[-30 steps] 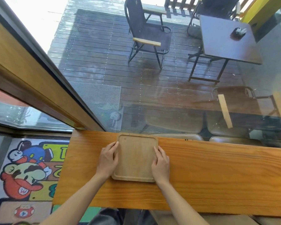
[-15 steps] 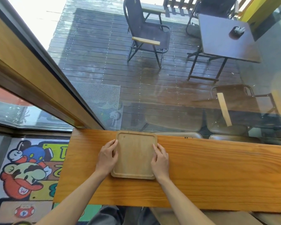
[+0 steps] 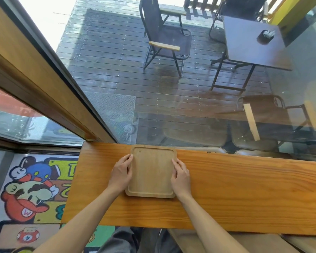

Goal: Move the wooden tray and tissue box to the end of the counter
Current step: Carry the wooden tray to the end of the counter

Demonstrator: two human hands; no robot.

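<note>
**Tray's nearly parked, tissue box nowhere in sight**

So both hands are on the tray right now. The left hand is pressed against the tray's left rim, fingers curled along the edge, and the right hand does the same on the right rim. It's a two-sided clamp on the wooden tray; I can't tell whether it's lifted a hair or sitting flat, but it looks flat on the wood to me.

The tray itself is empty and sits on the counter toward its left end, with its far edge just about touching the window glass at the back. There's a strip of bare counter between the tray and the left end, so it's near the end but not right at it.

Progress-wise, I'd say the tray half of the job is basically done or a small nudge away, depending on how close to the end it's meant to go. The tissue box doesn't show anywhere on the visible counter, so that part looks untouched as far as I can judge.

Past the left end there's a cartoon floor mat down below, and outside the glass a deck with a chair and a dark table.
</note>
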